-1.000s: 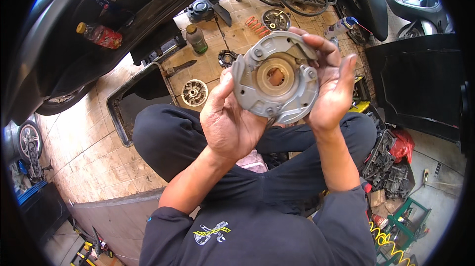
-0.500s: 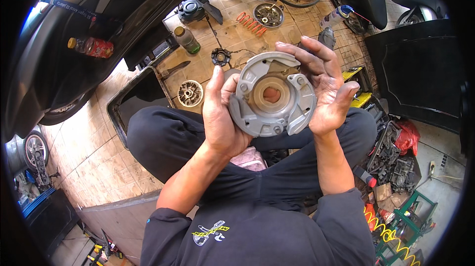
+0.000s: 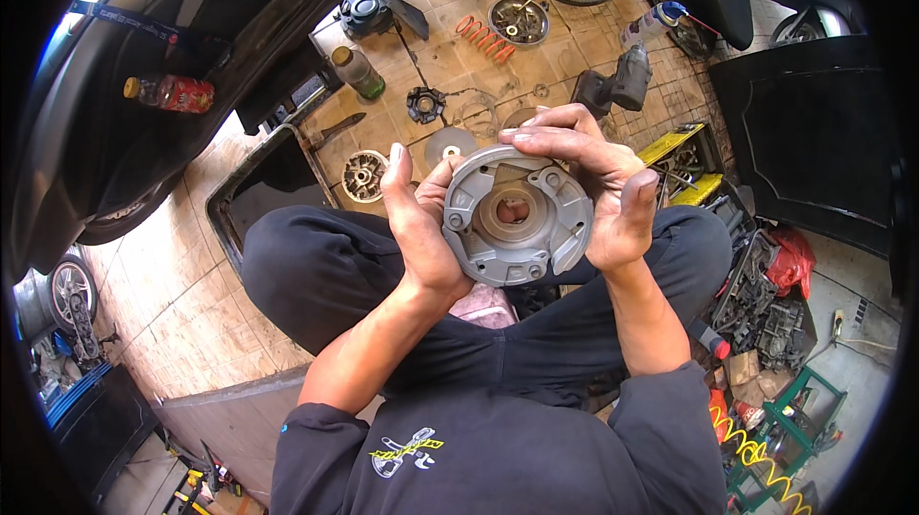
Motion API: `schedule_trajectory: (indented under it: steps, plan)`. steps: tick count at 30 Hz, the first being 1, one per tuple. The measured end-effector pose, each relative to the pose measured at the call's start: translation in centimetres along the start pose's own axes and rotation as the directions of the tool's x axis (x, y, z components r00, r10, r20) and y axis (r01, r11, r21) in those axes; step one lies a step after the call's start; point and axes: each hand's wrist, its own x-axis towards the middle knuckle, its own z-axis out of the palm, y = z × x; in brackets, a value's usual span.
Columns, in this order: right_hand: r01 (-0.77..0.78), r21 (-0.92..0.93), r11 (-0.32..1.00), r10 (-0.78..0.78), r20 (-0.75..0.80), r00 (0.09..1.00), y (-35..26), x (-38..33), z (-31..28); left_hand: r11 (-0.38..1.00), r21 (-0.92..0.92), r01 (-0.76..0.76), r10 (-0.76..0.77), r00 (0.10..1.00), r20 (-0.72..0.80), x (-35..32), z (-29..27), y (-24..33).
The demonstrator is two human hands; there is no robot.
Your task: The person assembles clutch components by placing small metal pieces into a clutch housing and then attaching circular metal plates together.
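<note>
I hold a round grey metal clutch assembly (image 3: 518,216) upright over my lap, its face with curved shoes and a central hole turned toward me. My left hand (image 3: 418,228) grips its left edge, thumb up along the rim. My right hand (image 3: 595,185) wraps over the top and right side, fingers curled across the upper rim. I sit cross-legged in dark trousers on a tiled floor.
On the floor beyond lie an orange coil spring (image 3: 483,37), a round pulley part (image 3: 365,175), a small black gear piece (image 3: 425,104), a flat disc (image 3: 450,144), a green bottle (image 3: 358,72), a power tool (image 3: 613,89) and a spray can (image 3: 651,25). Black scooter bodywork (image 3: 124,132) stands left.
The clutch assembly has come down and toward my lap, and my right hand's fingers have shifted over its top rim. Both hands kept their hold throughout.
</note>
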Motion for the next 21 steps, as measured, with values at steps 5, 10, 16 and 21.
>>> schedule_trajectory:
  steps: [5, 10, 16, 21]
  plan:
    - [0.010, -0.006, 1.000, -0.010, -0.019, 1.000, 1.3, -0.2, 0.8, 1.000, -0.007, -0.015, 0.015, 1.000, -0.021, 0.1, 0.0, 0.0]
    - [0.035, 0.295, 0.955, 0.035, -0.229, 0.973, 2.6, 0.5, 2.4, 0.995, -0.079, -0.064, 0.070, 0.995, 0.069, 0.0, 1.3, 0.9]
    - [-0.085, 0.312, 0.946, 0.105, -0.047, 0.993, -0.4, 9.1, 1.2, 0.924, -0.130, -0.361, 0.380, 0.905, 0.190, -1.7, -0.4, 6.2]
    - [-0.432, -0.369, 0.823, 0.480, 0.044, 0.876, 12.8, 10.1, -4.7, 0.870, -0.312, -0.382, 0.477, 0.813, 0.334, -4.9, -4.1, 12.8]
